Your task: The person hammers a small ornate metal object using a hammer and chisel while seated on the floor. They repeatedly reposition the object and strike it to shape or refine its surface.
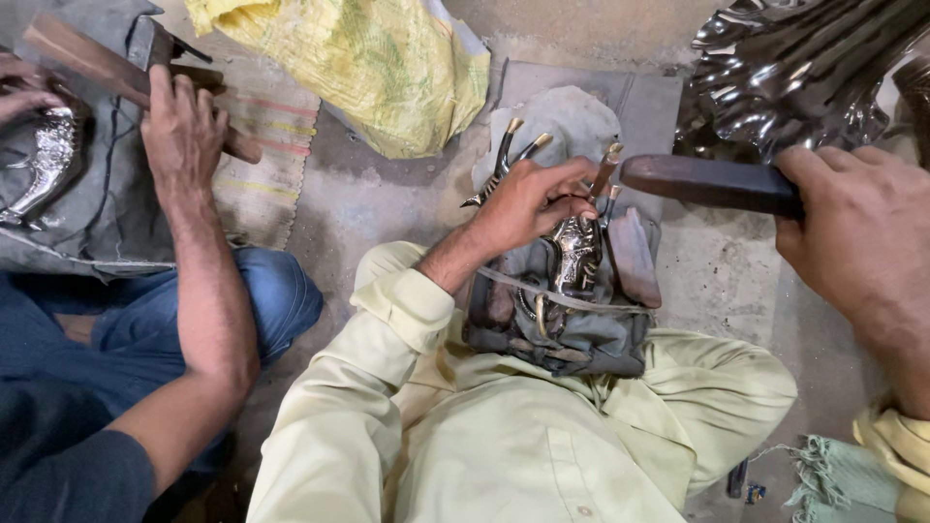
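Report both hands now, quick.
Left hand: closed on a thin punch, tip on the metal piece.
Right hand: closed on a dark wooden mallet.

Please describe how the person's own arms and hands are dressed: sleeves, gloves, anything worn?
Both hands are bare, without gloves: left hand, right hand. The arms wear long pale yellow shirt sleeves with buttoned cuffs, pushed up from the wrists. No rings or watch show.

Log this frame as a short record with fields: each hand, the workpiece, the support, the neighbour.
left hand: grips a thin metal punch against the workpiece
right hand: raised, holds a dark wooden mallet
workpiece: shiny embossed metal piece
support: grey padded block on lap, strapped
neighbour: co-worker's hand holds a wooden-handled hammer
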